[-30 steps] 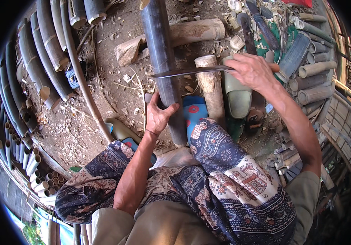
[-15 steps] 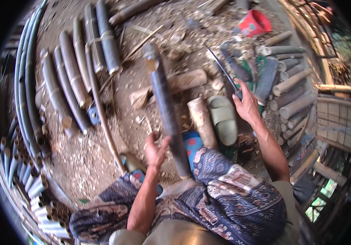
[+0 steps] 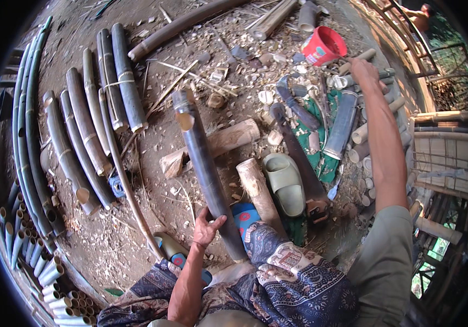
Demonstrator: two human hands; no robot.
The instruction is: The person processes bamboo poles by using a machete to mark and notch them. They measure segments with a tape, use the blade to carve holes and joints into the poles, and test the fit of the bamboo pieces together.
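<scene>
The left hand (image 3: pixel 205 231) touches the dark bamboo (image 3: pixel 205 163), and the right hand (image 3: pixel 367 75) is near a red bucket (image 3: pixel 321 50).

A plain olive-grey short sleeve (image 3: pixel 385 240); loose navy-and-cream legwear (image 3: pixel 314 283) printed with elephants and ornamental bands; a blue sock (image 3: pixel 246 216) with red circles.

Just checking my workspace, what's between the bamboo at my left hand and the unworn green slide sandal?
The head view shows a short pale log between the dark bamboo pole and the slide sandal, plus a blue patterned sock nearer you.
</scene>
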